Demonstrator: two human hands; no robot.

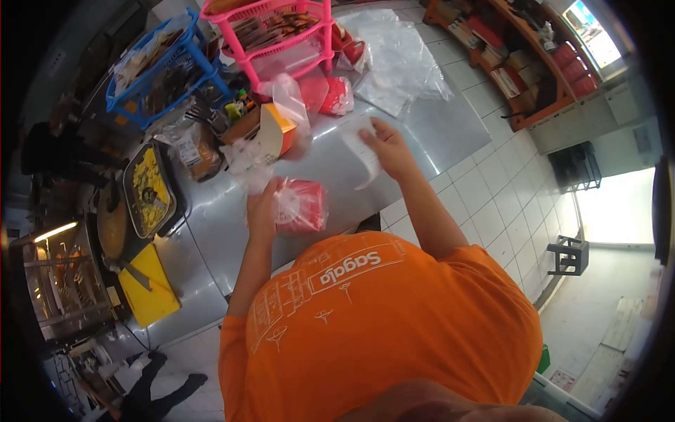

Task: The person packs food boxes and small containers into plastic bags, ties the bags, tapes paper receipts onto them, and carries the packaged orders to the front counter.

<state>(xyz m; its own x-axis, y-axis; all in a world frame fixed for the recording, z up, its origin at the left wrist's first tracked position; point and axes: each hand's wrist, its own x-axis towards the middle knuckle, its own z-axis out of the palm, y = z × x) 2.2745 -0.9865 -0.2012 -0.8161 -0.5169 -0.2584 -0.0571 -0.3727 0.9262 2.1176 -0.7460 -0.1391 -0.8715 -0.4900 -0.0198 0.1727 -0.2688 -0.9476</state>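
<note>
My left hand [262,211] is closed on a clear plastic bag [252,169] with a red and white box [302,205] inside. The bagged box is close to the steel counter; I cannot tell whether it rests on it. My right hand [391,148] pinches a long white paper slip [365,156] that curls down over the counter. Beyond the bag are an orange and white carton [276,130] and another red and white pack [337,96].
A pink rack [271,42] and a blue basket [162,67] stand at the back of the steel counter [450,126], near stacked plastic bags [394,56]. Leftward are a tray of yellow food [150,190] and a knife [137,276] on a yellow board [158,295]. Another person's legs [151,394] show lower left.
</note>
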